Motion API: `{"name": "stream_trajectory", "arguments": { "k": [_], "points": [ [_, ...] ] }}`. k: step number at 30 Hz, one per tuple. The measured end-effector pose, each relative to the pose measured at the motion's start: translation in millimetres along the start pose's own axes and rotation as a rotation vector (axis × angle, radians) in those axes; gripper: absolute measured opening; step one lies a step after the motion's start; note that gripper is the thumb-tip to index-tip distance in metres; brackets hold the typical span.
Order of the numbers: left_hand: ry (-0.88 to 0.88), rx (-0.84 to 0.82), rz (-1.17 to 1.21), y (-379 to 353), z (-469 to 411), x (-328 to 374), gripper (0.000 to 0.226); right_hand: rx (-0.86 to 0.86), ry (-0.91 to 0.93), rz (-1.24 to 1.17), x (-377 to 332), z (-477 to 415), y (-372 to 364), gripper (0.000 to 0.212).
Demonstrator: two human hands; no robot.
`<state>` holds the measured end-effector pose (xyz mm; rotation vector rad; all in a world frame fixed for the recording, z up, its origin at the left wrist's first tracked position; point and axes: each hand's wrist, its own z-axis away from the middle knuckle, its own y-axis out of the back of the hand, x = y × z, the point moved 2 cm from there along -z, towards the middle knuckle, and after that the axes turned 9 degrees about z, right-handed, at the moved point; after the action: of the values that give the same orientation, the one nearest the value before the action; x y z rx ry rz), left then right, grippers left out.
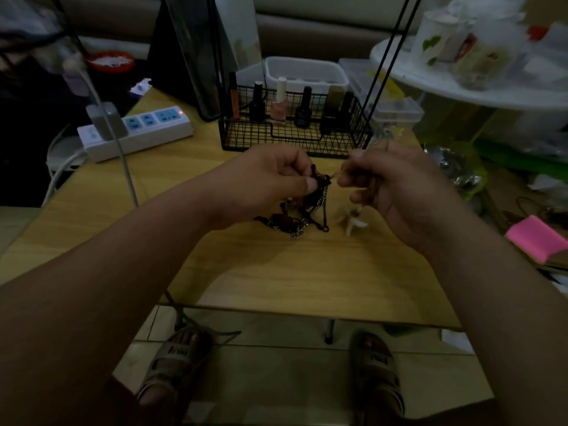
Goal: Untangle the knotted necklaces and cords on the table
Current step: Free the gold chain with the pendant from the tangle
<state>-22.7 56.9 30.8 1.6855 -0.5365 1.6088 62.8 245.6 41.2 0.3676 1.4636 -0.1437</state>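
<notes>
A dark tangle of black cords and silver chains (302, 216) hangs from my fingers down onto the wooden table (307, 272). My left hand (270, 179) pinches the top of the tangle between thumb and forefinger. Just to its right, my right hand (387, 186) pinches a thin pale cord that leaves the knot. Under my right hand a small white pendant (353, 221) lies on the table, apparently on that pale cord. The scene is dim, so the single strands are hard to tell apart.
A black wire basket (295, 133) of nail polish bottles stands just behind my hands. A white power strip (138, 130) with a plugged charger lies at the left. A pink pad (536, 238) sits off the table at the right. Black stand legs rise behind the basket.
</notes>
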Motion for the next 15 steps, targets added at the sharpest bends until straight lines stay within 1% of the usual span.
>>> {"name": "stream_trajectory", "arguments": {
  "k": [3,5,6,9,11,15],
  "points": [
    [0.009,0.022,0.052,2,1,0,0.011,0.084,0.0,0.267,6,0,2,0.013],
    [0.012,0.037,0.089,3,1,0,0.011,0.076,-0.002,0.37,5,3,1,0.003],
    [0.012,0.043,0.104,2,1,1,0.01,0.051,-0.007,0.406,5,5,0,0.007],
    [-0.01,0.06,0.122,0,0,1,0.01,-0.093,-0.029,0.377,3,10,-5,0.024],
    [-0.024,0.059,0.138,-1,0,1,0.014,-0.177,-0.017,0.341,3,12,-9,0.029],
    [-0.036,0.039,0.129,-1,0,0,0.017,-0.198,0.06,0.384,7,12,-12,0.02]
  ]
}}
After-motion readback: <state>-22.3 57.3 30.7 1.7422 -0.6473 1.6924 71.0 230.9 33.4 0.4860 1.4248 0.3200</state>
